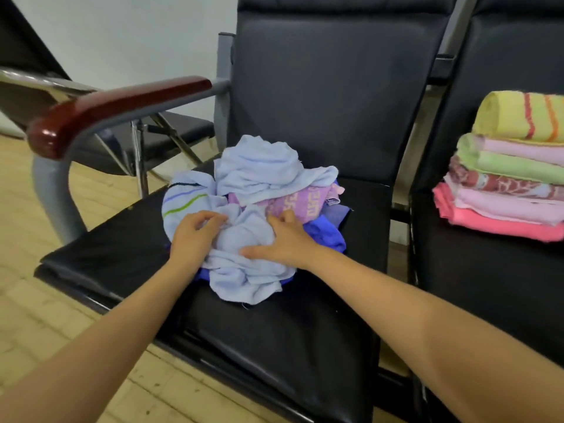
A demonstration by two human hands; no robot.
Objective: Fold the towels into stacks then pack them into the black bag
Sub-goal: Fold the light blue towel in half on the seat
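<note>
A heap of crumpled towels lies on the black seat (128, 248) in front of me: a pale blue towel (244, 270) at the front, another pale one (262, 169) on top, a pink patterned towel (305, 206) and a dark blue cloth (328, 233) beneath. My left hand (195, 236) has its fingers curled into the pale blue towel's left part. My right hand (283, 239) grips the same towel on its right side, fingers dug into the folds. A stack of folded towels (506, 184) sits on the neighbouring seat to the right. No black bag is in view.
A red-brown wooden armrest (116, 105) on a grey metal frame borders the seat on the left. The black backrest (329, 87) rises behind the heap. Another black chair (171, 138) stands farther left on the light tiled floor (27, 300).
</note>
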